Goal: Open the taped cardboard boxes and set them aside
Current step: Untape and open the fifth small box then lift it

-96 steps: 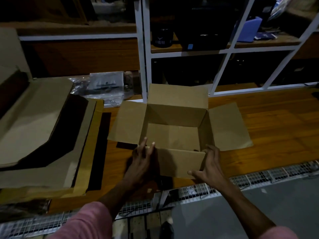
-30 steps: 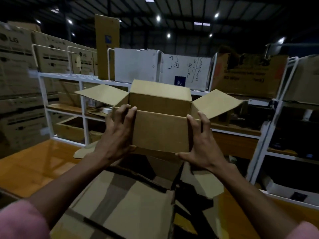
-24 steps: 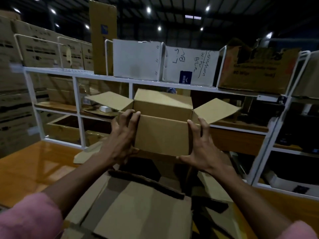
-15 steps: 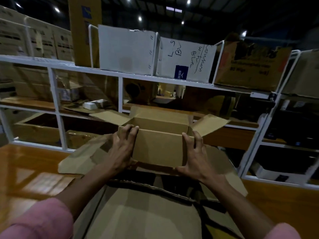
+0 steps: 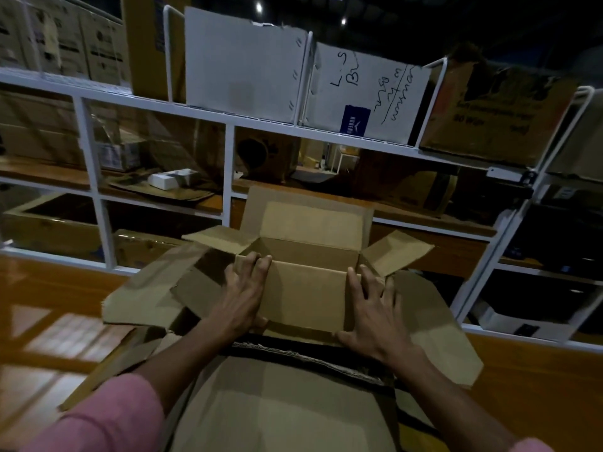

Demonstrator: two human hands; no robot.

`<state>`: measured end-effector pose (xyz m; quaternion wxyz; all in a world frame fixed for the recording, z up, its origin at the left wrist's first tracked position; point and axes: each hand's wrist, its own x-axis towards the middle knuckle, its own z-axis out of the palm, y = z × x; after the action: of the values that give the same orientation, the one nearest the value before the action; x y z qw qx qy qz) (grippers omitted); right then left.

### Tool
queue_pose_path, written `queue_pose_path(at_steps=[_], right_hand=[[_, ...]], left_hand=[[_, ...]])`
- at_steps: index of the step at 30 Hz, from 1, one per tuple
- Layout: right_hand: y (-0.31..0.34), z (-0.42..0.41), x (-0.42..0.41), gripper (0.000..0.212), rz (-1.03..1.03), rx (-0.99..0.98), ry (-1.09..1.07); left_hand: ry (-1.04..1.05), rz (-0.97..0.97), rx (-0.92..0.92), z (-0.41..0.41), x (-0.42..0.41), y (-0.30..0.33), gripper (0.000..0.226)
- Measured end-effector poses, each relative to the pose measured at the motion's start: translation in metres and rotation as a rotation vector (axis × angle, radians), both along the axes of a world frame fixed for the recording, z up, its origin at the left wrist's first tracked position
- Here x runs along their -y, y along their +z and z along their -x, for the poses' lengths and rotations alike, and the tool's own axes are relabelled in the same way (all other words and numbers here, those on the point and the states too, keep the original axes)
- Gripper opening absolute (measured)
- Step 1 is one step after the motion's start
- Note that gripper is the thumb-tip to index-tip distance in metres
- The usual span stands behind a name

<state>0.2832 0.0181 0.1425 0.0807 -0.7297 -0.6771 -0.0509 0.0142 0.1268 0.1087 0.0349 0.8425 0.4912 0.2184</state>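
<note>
A small brown cardboard box stands upright in the middle of the head view, all its top flaps spread open and its inside bare. My left hand presses flat against its near left corner, fingers straight up to the rim. On the near right corner lies my right hand, fingers straight and thumb spread along the bottom edge. The box sits low between my palms, over a heap of opened cardboard boxes; its underside is hidden.
A white metal shelf rack runs right behind the box, with white boxes and brown cartons on its levels. The orange wooden surface extends to the left and right of the heap.
The open box has come down between my hands from chest height to just over the cardboard heap. Both palms stay on its near corners, and my view has tilted downward.
</note>
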Motion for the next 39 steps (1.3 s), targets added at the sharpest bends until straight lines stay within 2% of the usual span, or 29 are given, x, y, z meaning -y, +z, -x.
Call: queue_pose_path(at_steps=[5, 10, 12, 14, 18, 24, 26, 28, 30, 33, 39], right_hand=[[-0.01, 0.012, -0.002, 0.126, 0.107, 0.131, 0.022], [-0.008, 0.011, 0.007, 0.104, 0.211, 0.132, 0.107], [-0.002, 0.006, 0.015, 0.096, 0.247, 0.111, 0.133], [0.004, 0.005, 0.022, 0.09, 0.26, 0.064, 0.132], [0.018, 0.01, 0.022, 0.085, 0.208, -0.002, 0.118], [0.033, 0.01, 0.022, 0.087, 0.068, -0.127, 0.167], [0.033, 0.007, 0.022, 0.079, 0.162, -0.175, 0.158], [0.024, 0.005, 0.025, 0.061, 0.327, -0.217, 0.149], [0.01, 0.004, 0.03, 0.049, 0.373, -0.212, 0.139], [-0.007, 0.003, 0.032, 0.045, 0.232, -0.145, 0.124], [-0.011, 0.004, 0.029, 0.047, 0.037, -0.294, 0.128]], left_hand=[[0.041, 0.207, -0.179, 0.008, -0.007, -0.006, 0.136], [0.013, 0.324, -0.286, 0.018, -0.012, -0.005, 0.144], [0.021, 0.428, -0.339, 0.017, -0.005, 0.011, 0.135], [0.005, 0.483, -0.411, 0.012, 0.009, 0.032, 0.114], [-0.076, 0.309, -0.457, 0.003, 0.03, 0.053, 0.064], [-0.004, 0.017, -0.435, -0.003, 0.056, 0.054, 0.026], [0.012, 0.054, -0.47, -0.006, 0.061, 0.054, 0.023], [-0.023, 0.148, -0.554, -0.009, 0.065, 0.049, 0.02], [-0.054, 0.217, -0.557, -0.01, 0.067, 0.04, 0.022], [-0.023, 0.212, -0.438, -0.007, 0.061, 0.032, 0.028], [0.002, 0.211, -0.285, -0.004, 0.061, 0.024, 0.028]])
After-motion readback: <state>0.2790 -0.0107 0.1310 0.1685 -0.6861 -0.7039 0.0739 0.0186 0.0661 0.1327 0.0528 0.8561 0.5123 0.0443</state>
